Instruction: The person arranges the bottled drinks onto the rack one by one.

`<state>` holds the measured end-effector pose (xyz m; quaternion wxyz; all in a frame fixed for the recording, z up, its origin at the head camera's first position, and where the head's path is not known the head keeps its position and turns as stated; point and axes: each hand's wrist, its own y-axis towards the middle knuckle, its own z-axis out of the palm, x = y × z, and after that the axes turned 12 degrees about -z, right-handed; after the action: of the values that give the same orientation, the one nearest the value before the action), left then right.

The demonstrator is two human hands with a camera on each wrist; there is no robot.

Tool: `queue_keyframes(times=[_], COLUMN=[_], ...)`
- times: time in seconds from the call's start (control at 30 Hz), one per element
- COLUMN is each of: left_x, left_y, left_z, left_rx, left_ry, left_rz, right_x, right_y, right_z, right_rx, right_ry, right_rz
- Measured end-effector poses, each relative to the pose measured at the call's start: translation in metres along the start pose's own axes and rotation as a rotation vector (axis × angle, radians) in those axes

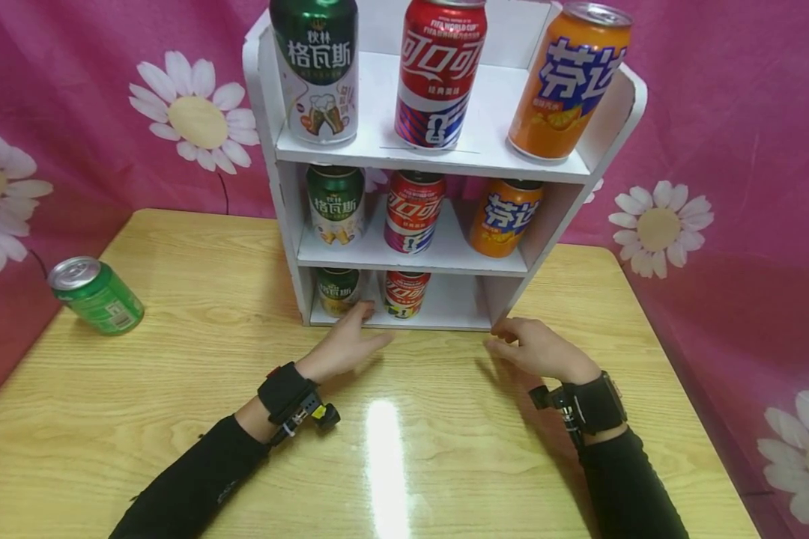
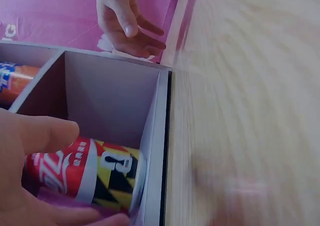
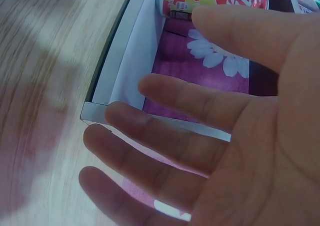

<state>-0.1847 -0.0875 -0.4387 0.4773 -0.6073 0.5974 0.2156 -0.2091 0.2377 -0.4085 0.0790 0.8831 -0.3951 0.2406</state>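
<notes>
My left hand [image 1: 347,348] is at the front of the bottom shelf of a white rack [image 1: 411,265], fingers loosely extended. Its fingertips overlap the lower edge of a dark green can [image 1: 338,287] in the head view. Just right of them stands a red cola can [image 1: 404,292]; in the left wrist view this can [image 2: 80,171] shows between thumb and fingers, which are spread and not closed round it. My right hand [image 1: 539,348] is beside the rack's lower right corner, holding nothing. In the right wrist view its fingers [image 3: 170,131] are spread across that corner.
The middle shelf bears a green can [image 1: 337,206], a red can [image 1: 414,213] and an orange soda can [image 1: 505,219]. On top stand another green can [image 1: 318,71], red can [image 1: 440,75] and orange can [image 1: 569,82]. A light green can [image 1: 101,296] stands on the wooden table's left side.
</notes>
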Motion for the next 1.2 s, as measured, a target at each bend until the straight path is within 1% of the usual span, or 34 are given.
queue_keyframes(times=[0.13,0.2,0.27,0.4,0.47,0.57,0.67,0.77,0.83,0.93,1.03,1.13,1.2], left_x=[0.012,0.018,0.026,0.036,0.039,0.042,0.045,0.045,0.045,0.046,0.049,0.055,0.061], left_y=[-0.016,-0.025,-0.034,-0.049,-0.054,-0.059,-0.061,-0.060,-0.060,-0.059,-0.060,-0.063,-0.065], left_z=[-0.014,-0.022,-0.032,-0.056,-0.069,-0.090,-0.107,-0.120,-0.128,-0.140,-0.156,-0.171,-0.181], left_rx=[0.058,0.065,0.061,0.012,-0.030,-0.101,-0.204,-0.333,-0.430,-0.565,-0.692,-0.856,-0.962], left_ry=[0.016,0.039,0.067,0.147,0.189,0.231,0.277,0.305,0.314,0.306,0.279,0.239,0.218], left_rz=[0.056,0.094,0.117,0.136,0.130,0.089,0.054,0.060,0.087,0.138,0.163,0.207,0.216], right_x=[0.000,0.000,-0.001,-0.001,-0.001,-0.002,-0.001,-0.001,-0.001,-0.003,-0.004,-0.004,-0.004], right_y=[0.000,0.000,0.001,0.003,0.003,0.004,0.004,0.004,0.003,0.002,0.002,0.002,0.001], right_z=[0.000,0.000,0.000,0.000,0.001,0.003,0.005,0.005,0.005,0.004,0.003,0.002,0.002], right_rx=[0.002,0.000,0.002,-0.007,-0.007,-0.004,0.006,0.011,0.009,0.001,-0.004,-0.005,0.001], right_ry=[0.006,0.002,0.000,-0.006,-0.007,-0.015,-0.011,0.000,0.005,0.007,0.008,0.013,0.018], right_rz=[0.018,0.018,0.010,-0.008,-0.009,-0.008,0.013,0.036,0.042,0.028,0.011,0.008,0.016])
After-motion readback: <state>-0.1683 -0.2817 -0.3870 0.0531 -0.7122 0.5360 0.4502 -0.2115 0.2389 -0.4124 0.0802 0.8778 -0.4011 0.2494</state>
